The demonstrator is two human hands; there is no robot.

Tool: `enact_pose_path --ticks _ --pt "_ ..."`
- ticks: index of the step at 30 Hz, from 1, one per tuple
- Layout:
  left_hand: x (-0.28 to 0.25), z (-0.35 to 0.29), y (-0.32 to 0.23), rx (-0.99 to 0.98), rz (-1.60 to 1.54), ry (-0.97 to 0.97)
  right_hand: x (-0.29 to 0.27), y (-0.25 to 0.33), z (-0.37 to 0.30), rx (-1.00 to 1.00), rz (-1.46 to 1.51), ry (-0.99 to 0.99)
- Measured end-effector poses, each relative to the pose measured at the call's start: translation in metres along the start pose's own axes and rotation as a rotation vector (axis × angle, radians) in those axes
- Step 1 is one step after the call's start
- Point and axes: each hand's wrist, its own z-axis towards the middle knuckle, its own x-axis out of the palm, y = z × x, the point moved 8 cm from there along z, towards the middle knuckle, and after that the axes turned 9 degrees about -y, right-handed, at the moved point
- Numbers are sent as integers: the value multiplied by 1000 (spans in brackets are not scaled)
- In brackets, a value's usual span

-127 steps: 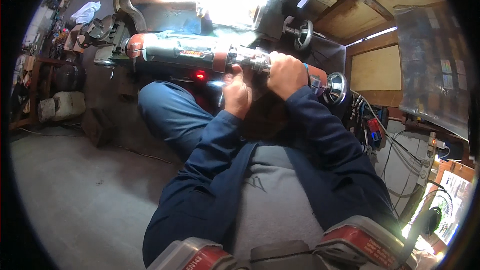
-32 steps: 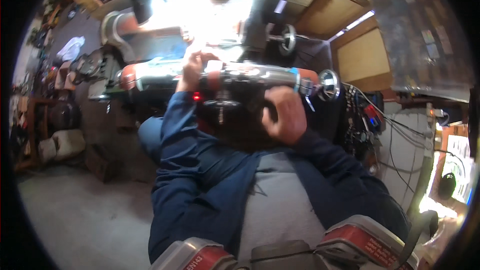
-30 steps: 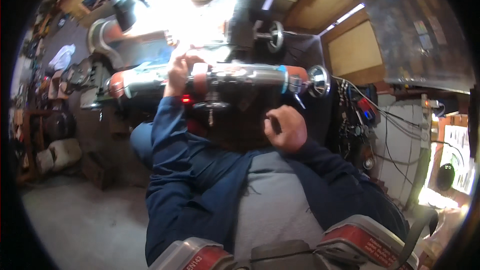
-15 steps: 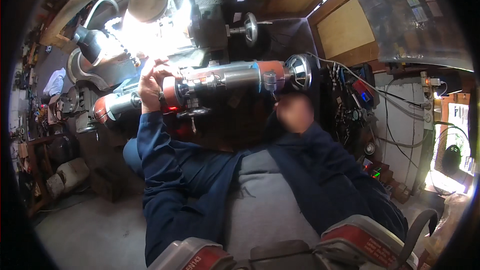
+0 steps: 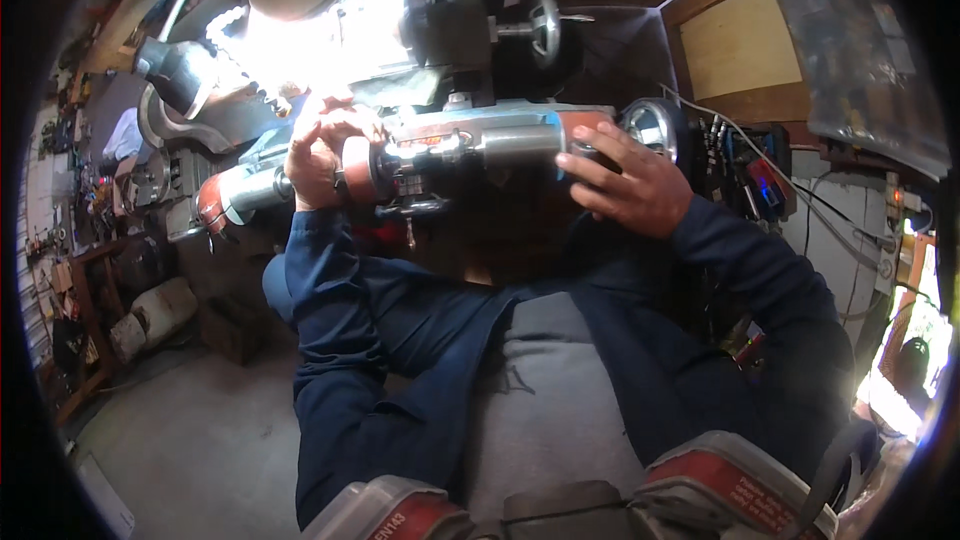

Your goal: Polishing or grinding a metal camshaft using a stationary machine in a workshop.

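My left hand [image 5: 318, 162] reaches up to the front of a machine tool with its fingers curled. Its fingertips run into strong glare, so what they hold, if anything, cannot be made out. Close beside that hand sits a round red-brown collar [image 5: 362, 168] on the machine's front. My right hand [image 5: 635, 180] is at the other end, fingers stretched and apart, in front of a red-brown end piece [image 5: 582, 130]. Between the hands runs a bright metal cylinder [image 5: 522, 148]. A chrome handwheel [image 5: 652, 130] stands just beyond my right fingers.
A lamp [image 5: 180, 78] stands at the upper left by the brightly lit work area. Another handwheel [image 5: 544, 30] sticks out at the back. A smaller crank handle [image 5: 412, 208] hangs below the collar. Cables [image 5: 800, 195] run along the right wall.
My right hand has come up and to the right from a blurred spot below the machine to its red-brown end piece. My left hand stays by the collar. The view has shifted slightly.
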Motion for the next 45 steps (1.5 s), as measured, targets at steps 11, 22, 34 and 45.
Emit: enact_pose_path --ticks 11,22,34,45 --pt "1 7 -4 50 31 73 2 4 1 65 -170 -160" --pt "-19 0 4 58 -53 37 9 4 -3 91 -134 -100" --pt "-24 -2 -3 115 -13 -162 14 8 -11 64 -247 -159" --pt "-26 -78 -17 667 874 -961 7 25 5 277 -2 -156"
